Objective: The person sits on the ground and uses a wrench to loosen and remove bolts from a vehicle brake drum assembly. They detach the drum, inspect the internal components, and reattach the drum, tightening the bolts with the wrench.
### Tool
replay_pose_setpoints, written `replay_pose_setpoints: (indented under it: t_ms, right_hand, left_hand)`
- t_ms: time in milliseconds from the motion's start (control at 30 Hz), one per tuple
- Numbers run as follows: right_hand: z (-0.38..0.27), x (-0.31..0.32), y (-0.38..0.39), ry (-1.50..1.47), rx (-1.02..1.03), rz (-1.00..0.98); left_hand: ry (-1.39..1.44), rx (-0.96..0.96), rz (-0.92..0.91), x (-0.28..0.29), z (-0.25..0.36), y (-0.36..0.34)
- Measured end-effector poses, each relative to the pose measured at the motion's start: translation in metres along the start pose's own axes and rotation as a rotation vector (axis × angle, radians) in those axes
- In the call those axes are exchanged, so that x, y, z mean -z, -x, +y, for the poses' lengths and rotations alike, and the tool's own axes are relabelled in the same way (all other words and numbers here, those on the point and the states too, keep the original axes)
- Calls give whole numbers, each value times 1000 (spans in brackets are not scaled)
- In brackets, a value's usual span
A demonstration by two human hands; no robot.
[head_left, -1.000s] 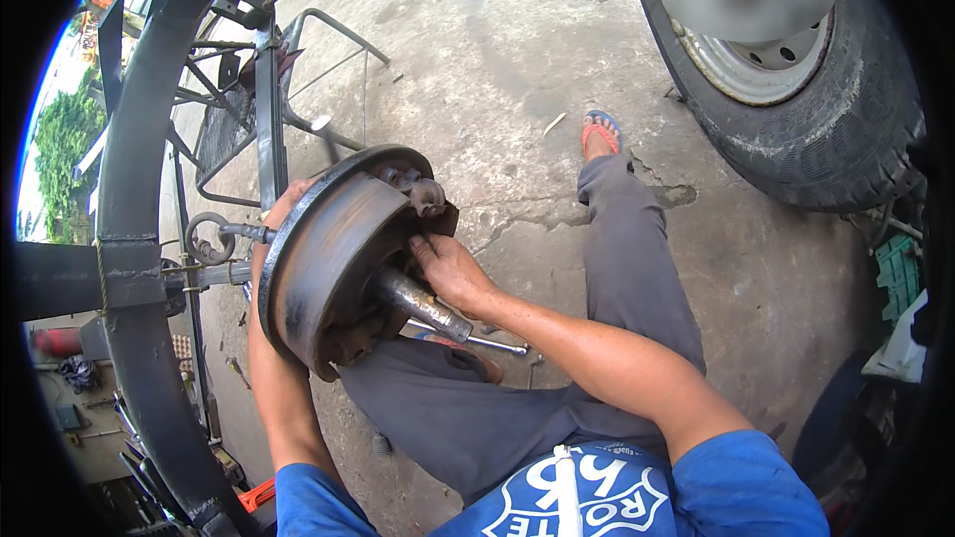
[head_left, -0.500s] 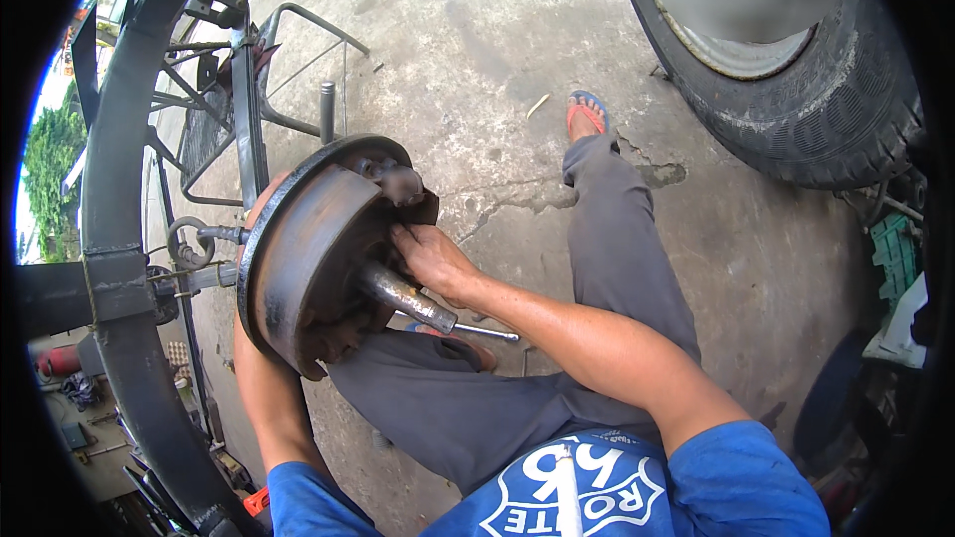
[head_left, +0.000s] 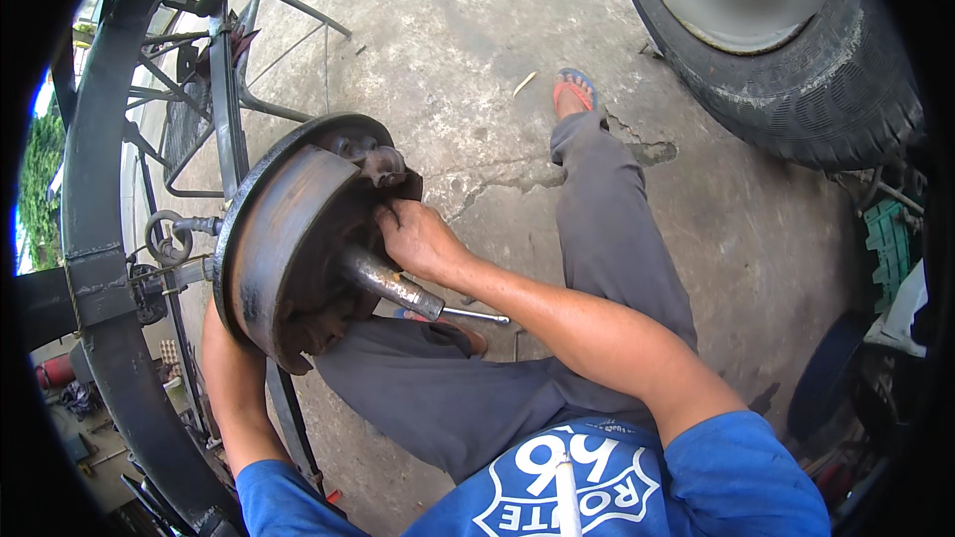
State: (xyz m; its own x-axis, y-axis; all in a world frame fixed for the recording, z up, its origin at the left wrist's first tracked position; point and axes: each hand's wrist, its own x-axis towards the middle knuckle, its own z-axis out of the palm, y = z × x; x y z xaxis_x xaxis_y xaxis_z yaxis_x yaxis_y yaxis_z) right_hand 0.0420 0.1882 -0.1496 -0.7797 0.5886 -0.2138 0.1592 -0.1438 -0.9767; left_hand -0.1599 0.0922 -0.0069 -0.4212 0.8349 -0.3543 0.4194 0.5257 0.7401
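Above the concrete floor [head_left: 497, 70], beside the black frame [head_left: 92, 189], is the brake assembly [head_left: 286, 234], probably heavy and stiff; its rim [head_left: 226, 249] seems best for holding. Right hand [head_left: 423, 242] reaches inside, grip unclear; left hand is hidden, I cannot tell its state.

White lettering [head_left: 619, 496] and numerals [head_left: 538, 465] fill a shield-shaped emblem [head_left: 597, 480] on the front of the person's blue shirt [head_left: 448, 512], upside down here and partly covered by a white stick [head_left: 568, 499]. Smaller print above is too small to read.
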Motion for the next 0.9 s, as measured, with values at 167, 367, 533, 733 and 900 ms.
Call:
replay_pose_setpoints:
  t_ms: [167,367,533,733,900]
  right_hand:
    - [-1,-2,10,-30,27,-17]
    - [-3,0,9,30,22,-28]
    - [1,-3,4,6,23,-42]
    - [2,-3,2,7,-31,-55]
    - [-2,-4,7,-26,-22,-43]
  left_hand:
    - [7,-1,3,-3,-3,2]
    - [1,-11,-7,2,-5,-14]
    - [20,-7,-4,15,-6,-19]
    - [30,15,-9,26,-3,-21]
    - [-7,-3,-31,16,3,-36]
